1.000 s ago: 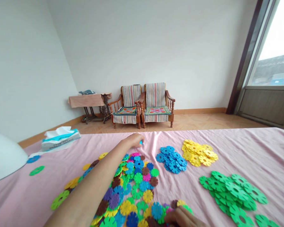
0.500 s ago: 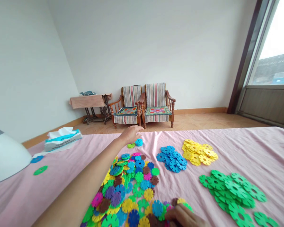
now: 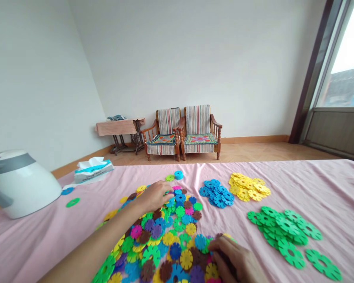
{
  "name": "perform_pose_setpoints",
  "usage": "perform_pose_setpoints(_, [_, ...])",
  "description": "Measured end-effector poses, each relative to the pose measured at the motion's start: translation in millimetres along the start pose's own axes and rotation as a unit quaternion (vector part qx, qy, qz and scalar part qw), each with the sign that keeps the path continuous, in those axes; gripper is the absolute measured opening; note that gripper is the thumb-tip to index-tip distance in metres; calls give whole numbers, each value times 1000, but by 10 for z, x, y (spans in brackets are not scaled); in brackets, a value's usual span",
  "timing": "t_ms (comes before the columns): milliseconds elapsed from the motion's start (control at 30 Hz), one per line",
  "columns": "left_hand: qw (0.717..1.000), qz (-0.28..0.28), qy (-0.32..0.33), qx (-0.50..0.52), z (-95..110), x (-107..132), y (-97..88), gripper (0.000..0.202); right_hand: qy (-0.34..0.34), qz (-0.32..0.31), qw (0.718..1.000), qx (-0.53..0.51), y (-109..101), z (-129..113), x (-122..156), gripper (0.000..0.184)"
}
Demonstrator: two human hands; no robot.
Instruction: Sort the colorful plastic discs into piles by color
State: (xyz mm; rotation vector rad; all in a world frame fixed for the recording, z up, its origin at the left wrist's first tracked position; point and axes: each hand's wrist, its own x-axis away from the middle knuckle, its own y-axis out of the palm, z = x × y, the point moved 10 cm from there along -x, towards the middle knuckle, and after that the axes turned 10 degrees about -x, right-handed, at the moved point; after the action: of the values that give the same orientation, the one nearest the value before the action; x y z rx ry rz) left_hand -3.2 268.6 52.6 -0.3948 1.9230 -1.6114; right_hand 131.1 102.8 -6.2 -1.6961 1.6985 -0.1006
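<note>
A big mixed heap of coloured plastic snowflake discs (image 3: 165, 236) lies on the pink cloth (image 3: 327, 188). My left hand (image 3: 155, 195) rests on the far edge of that heap, fingers curled down onto the discs. My right hand (image 3: 238, 263) sits at the heap's near right edge, fingers bent over some discs; what it grips is hidden. Sorted piles lie to the right: blue discs (image 3: 216, 192), yellow discs (image 3: 247, 188), green discs (image 3: 286, 232). Beyond my left hand lie a light blue disc (image 3: 178, 175) and a small green disc (image 3: 169, 178).
A white kettle (image 3: 20, 182) stands at the left, a tissue pack (image 3: 93, 169) behind it, with loose blue disc (image 3: 67, 191) and green disc (image 3: 72, 203) between. Two striped wooden armchairs (image 3: 183, 131) and a small table (image 3: 120, 131) stand against the far wall.
My left hand left a light blue disc at the far side and drew back to the mixed heap. The view shifted left, showing more of the kettle. My right hand barely moved.
</note>
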Motion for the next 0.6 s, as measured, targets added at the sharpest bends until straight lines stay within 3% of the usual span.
perform_pose_setpoints(167, [1000, 1, 4, 14, 269, 521, -67, 33, 26, -2, 1000, -14, -18, -43, 18, 22])
perform_pose_setpoints(333, [998, 18, 0, 56, 413, 799, -209, 23, 52, 10, 998, -31, -65, -54, 18, 24])
perform_pose_setpoints(600, [978, 165, -56, 113, 340, 1019, -501, 21, 68, 61, 995, -32, -177, -73, 42, 28])
